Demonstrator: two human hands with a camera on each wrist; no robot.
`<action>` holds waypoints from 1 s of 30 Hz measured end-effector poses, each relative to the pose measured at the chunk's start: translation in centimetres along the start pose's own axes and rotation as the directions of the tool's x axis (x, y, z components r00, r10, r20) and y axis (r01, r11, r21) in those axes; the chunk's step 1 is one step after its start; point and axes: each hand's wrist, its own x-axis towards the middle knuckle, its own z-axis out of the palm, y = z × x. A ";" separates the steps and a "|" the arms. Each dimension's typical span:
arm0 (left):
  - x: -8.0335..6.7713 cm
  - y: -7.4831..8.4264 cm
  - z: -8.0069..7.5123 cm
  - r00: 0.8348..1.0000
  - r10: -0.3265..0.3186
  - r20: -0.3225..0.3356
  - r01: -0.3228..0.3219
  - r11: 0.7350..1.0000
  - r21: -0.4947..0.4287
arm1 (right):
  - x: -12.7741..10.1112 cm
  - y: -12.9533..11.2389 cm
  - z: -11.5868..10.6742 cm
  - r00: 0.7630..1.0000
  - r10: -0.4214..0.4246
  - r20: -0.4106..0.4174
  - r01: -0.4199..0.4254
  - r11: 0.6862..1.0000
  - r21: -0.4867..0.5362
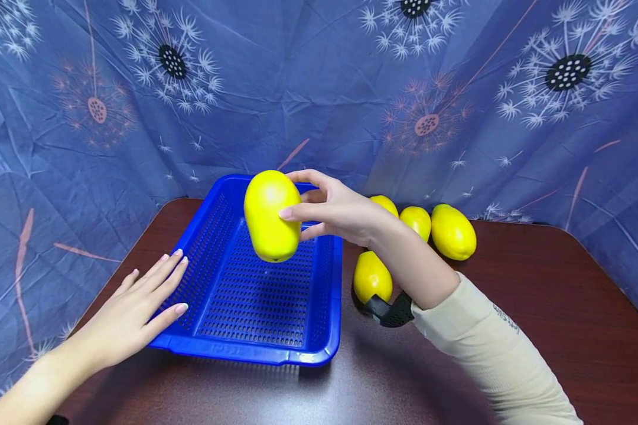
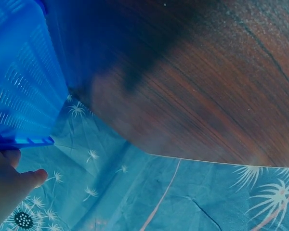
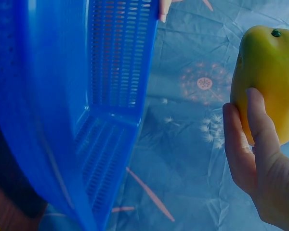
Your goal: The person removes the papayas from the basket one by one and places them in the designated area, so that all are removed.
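My right hand (image 1: 337, 206) holds a smooth yellow mango (image 1: 272, 215) between thumb and fingers, above the blue plastic basket (image 1: 244, 358). In the right wrist view, the mango (image 3: 274, 86) shows a small green stem spot, and the basket's perforated wall (image 3: 118, 57) is apart from it. My left hand (image 1: 138, 310) lies over the basket's left rim with its fingers extended. Part of that left hand (image 2: 9, 183) appears against the rim in the left wrist view. No fruit shows on the visible part of the basket floor.
Right of the basket, several yellow fruits lie on the dark wooden table (image 1: 537, 330): one near fruit (image 1: 372, 276), a large one (image 1: 453, 232) and others partly behind my right forearm. A blue dandelion-print cloth (image 1: 308, 77) hangs around the table's back and sides.
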 end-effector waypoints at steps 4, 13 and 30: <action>-0.1 0.0 0.0 1.000 -0.003 0.002 0.003 1.000 0.000 | -0.6 0.0 -0.7 1.000 0.004 -0.021 -0.005 1.000 -0.018; 0.0 0.0 -0.1 1.000 -0.007 0.014 0.006 1.000 0.009 | -2.3 -0.1 -2.6 0.996 0.036 -0.076 -0.040 0.998 -0.047; 0.0 0.1 -0.1 1.000 -0.008 0.014 0.008 1.000 0.002 | -6.2 0.6 -6.3 0.991 0.004 -0.133 -0.016 0.996 -0.090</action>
